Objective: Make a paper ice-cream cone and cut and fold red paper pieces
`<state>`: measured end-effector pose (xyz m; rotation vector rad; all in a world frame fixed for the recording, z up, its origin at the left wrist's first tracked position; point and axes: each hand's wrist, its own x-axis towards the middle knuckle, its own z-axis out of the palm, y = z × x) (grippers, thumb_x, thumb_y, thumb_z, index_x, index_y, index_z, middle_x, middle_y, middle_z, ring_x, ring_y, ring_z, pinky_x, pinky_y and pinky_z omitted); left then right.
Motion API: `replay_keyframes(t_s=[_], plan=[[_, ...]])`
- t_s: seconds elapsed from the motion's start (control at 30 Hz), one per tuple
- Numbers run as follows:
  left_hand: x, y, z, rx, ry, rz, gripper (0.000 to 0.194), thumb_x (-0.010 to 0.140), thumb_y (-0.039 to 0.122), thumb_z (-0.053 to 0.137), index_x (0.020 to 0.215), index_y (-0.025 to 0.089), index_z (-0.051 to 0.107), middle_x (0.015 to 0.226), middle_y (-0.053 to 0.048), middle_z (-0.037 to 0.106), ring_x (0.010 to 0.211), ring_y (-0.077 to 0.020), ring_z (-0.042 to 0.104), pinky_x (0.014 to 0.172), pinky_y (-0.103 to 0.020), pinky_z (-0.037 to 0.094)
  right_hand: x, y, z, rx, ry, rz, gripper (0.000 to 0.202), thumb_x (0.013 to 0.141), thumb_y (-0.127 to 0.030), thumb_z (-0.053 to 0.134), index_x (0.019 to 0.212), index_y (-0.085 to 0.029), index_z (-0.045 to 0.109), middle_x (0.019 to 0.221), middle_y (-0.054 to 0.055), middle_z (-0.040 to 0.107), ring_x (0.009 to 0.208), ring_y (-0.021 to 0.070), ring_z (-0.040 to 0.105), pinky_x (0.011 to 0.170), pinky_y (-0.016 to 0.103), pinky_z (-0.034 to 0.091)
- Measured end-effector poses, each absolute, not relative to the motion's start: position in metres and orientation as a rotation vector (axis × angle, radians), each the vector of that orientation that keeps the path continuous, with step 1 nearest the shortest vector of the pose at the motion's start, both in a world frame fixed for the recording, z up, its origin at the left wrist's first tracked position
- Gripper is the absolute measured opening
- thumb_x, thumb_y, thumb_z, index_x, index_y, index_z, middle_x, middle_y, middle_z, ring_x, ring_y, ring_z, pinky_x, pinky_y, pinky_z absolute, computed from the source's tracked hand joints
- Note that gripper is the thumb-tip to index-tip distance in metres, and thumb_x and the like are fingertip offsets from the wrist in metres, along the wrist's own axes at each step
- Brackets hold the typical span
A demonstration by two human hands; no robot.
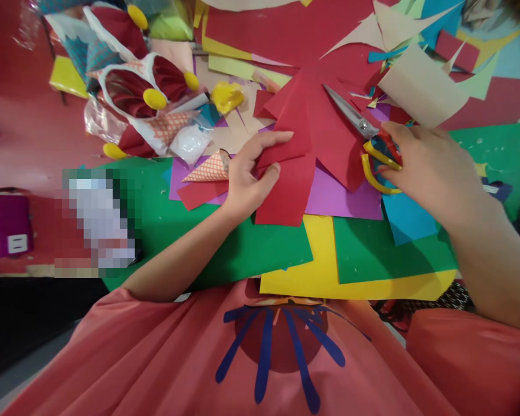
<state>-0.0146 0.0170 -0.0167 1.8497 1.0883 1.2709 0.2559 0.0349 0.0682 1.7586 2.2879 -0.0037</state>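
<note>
My left hand (pixel 253 173) lies on red paper pieces (pixel 286 196) in the middle, its thumb and index finger apart on top of them. Next to its wrist side is a small paper cone (pixel 208 169) with an orange lattice pattern. On the right, my right hand (pixel 433 167) is closed around the red and yellow handles of a pair of scissors (pixel 363 125). The scissor blades are together and point up and left over a larger red sheet (pixel 325 127). Part of the handles is hidden by my fingers.
Finished-looking cone shapes with dark red pleats and yellow oval tips (pixel 125 86) pile up at the upper left. Green sheets (pixel 251 248), a yellow sheet (pixel 320 248) and purple paper (pixel 346 196) lie underneath. A curled beige sheet (pixel 422 86) and scraps sit upper right. A blurred-out object (pixel 101 222) lies left.
</note>
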Motion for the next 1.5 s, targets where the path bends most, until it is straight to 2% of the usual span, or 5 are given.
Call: replay_keyframes(t_s=[0.2,0.43,0.77,0.93,1.5], plan=[[-0.015,0.019,-0.02,1.805,1.057,1.254,0.036,0.089,0.035,0.057,0.123,0.027,0.055,0.125,-0.004,0.063,0.12,-0.0228,0.061,0.105,-0.043,0.051,0.228,0.011,0.082,1.829,2.593,0.02,0.038,0.089,-0.032,0.059,0.122,-0.015,0.057,0.122,0.016,0.06,0.121,0.034,0.054,0.1,0.054,0.047],[-0.011,0.017,-0.018,1.85,0.954,1.221,0.038,0.089,0.04,0.058,0.126,0.031,0.054,0.127,-0.003,0.063,0.124,-0.024,0.059,0.108,-0.046,0.048,0.196,0.005,0.018,1.897,2.679,-1.559,0.022,0.092,-0.033,0.053,0.109,-0.027,0.04,0.081,-0.003,0.063,0.07,0.0139,0.064,0.062,0.031,0.055],[-0.008,0.016,-0.018,1.706,1.071,1.269,0.025,0.093,0.033,0.054,0.114,0.028,0.065,0.117,-0.001,0.071,0.11,-0.0168,0.067,0.095,-0.035,0.057,0.222,0.034,0.042,2.434,2.861,-0.342,0.027,0.09,-0.027,0.053,0.116,-0.021,0.048,0.129,0.015,0.054,0.122,0.0257,0.05,0.097,0.041,0.045],[-0.001,0.008,-0.016,1.753,1.01,1.121,0.034,0.087,0.04,0.061,0.12,0.03,0.062,0.12,-0.002,0.069,0.107,-0.0174,0.067,0.086,-0.031,0.058,0.194,0.014,0.035,2.165,2.654,-1.831,0.019,0.09,-0.042,0.056,0.09,-0.023,0.053,0.086,0.002,0.062,0.078,0.0154,0.061,0.068,0.03,0.047],[-0.008,0.014,-0.016,1.737,1.059,1.205,0.026,0.087,0.032,0.062,0.112,0.027,0.067,0.112,-0.004,0.067,0.1,-0.0158,0.067,0.079,-0.026,0.059,0.193,0.013,0.006,1.806,2.453,-2.194,0.046,0.08,-0.061,0.061,0.066,-0.021,0.045,0.06,-0.004,0.046,0.056,0.0102,0.044,0.052,0.026,0.032]])
